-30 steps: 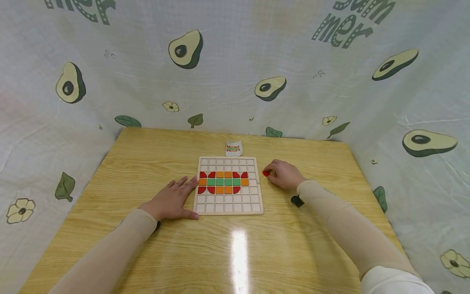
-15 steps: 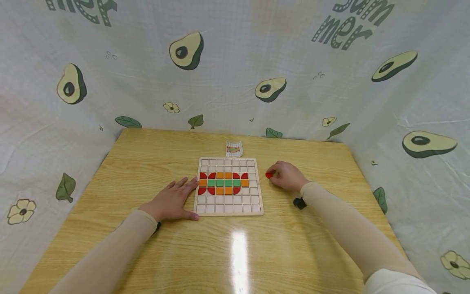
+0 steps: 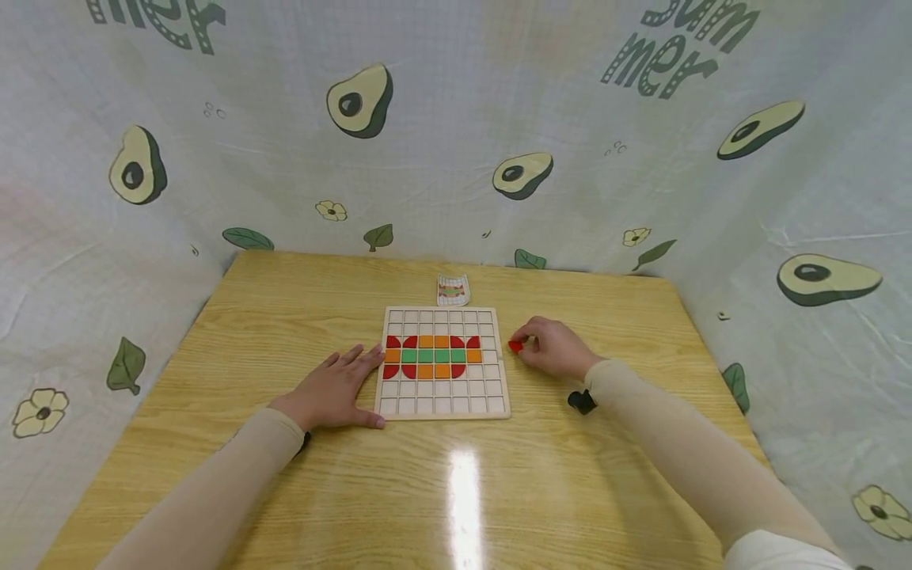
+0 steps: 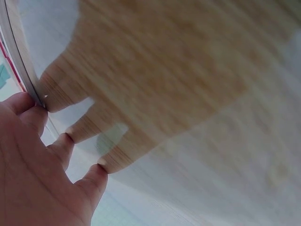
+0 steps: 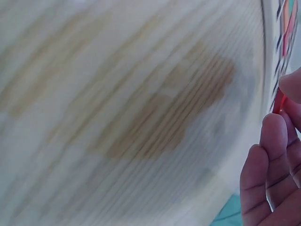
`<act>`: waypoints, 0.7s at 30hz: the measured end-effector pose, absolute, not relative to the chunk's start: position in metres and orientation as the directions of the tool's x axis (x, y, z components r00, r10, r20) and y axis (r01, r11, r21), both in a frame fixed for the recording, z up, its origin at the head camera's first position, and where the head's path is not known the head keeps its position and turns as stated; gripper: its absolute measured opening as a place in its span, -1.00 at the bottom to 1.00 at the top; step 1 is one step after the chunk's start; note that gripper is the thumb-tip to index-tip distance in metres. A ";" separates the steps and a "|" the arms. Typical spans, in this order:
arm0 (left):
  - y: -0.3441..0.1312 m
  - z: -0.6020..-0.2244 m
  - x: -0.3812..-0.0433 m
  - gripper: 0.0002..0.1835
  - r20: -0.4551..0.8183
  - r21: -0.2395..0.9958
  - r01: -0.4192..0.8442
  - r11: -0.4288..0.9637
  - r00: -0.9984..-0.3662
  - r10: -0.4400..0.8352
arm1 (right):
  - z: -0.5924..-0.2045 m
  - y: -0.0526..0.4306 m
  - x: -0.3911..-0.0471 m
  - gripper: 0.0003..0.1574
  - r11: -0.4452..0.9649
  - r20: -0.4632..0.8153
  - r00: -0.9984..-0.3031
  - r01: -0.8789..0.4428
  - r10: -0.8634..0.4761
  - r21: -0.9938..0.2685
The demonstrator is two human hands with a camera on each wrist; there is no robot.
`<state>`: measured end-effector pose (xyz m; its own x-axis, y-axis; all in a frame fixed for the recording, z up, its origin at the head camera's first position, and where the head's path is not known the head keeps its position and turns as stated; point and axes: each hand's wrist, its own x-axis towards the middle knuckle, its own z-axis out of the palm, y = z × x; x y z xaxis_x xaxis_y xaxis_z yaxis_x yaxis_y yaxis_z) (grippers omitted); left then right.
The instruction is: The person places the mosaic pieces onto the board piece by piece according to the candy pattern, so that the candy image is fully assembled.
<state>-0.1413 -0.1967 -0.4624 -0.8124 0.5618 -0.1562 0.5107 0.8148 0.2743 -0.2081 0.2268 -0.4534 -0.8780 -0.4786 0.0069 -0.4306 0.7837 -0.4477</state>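
Observation:
A square wooden grid board lies on the table, its middle rows bearing red, orange and green tiles. My left hand lies flat with spread fingers, touching the board's left edge. In the left wrist view, the fingertips of that hand meet the tabletop beside the board's rim. Just off the board's right edge, my right hand pinches a small red tile between thumb and fingers. The right wrist view shows the same red tile edge-on; its exact shape is hard to tell.
Behind the board lies a small pattern card with a coloured grid design. The wooden table has a bright glare streak at the front. A cloth printed with avocados hangs at the back and sides.
The right hand shifts slightly right, then back left and a little nearer, still pinching the red tile. The left hand stays on the board's edge.

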 end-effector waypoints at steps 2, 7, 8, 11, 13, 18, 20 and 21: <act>-0.197 -0.461 -0.141 0.25 -0.163 0.277 0.505 0.817 -0.813 0.558 | -0.451 0.219 -0.205 -0.72 0.777 0.000 -0.870 -0.440 -0.493 -0.450; -0.197 -0.458 -0.139 0.24 -0.171 0.276 0.501 0.821 -0.814 0.554 | -0.447 0.195 -0.196 -0.71 0.758 -0.017 -0.843 -0.474 -0.538 -0.447; -0.197 -0.458 -0.139 0.24 -0.170 0.276 0.502 0.820 -0.814 0.556 | -0.447 0.190 -0.194 -0.71 0.754 -0.020 -0.836 -0.484 -0.548 -0.444; -0.197 -0.459 -0.139 0.24 -0.169 0.277 0.502 0.820 -0.814 0.555 | -0.451 0.177 -0.190 -0.72 0.738 -0.017 -0.812 -0.522 -0.584 -0.429; -0.198 -0.459 -0.139 0.24 -0.166 0.277 0.503 0.819 -0.814 0.556 | -0.453 0.170 -0.188 -0.71 0.723 -0.006 -0.793 -0.552 -0.609 -0.416; -0.198 -0.460 -0.140 0.24 -0.156 0.266 0.515 0.815 -0.811 0.563 | -0.460 0.162 -0.184 -0.70 0.716 0.010 -0.770 -0.597 -0.638 -0.361; -0.198 -0.460 -0.140 0.23 -0.156 0.261 0.516 0.816 -0.811 0.563 | -0.461 0.161 -0.183 -0.71 0.721 0.009 -0.771 -0.599 -0.636 -0.348; -0.198 -0.460 -0.140 0.23 -0.158 0.260 0.516 0.816 -0.811 0.563 | -0.462 0.161 -0.183 -0.71 0.722 0.009 -0.772 -0.600 -0.636 -0.345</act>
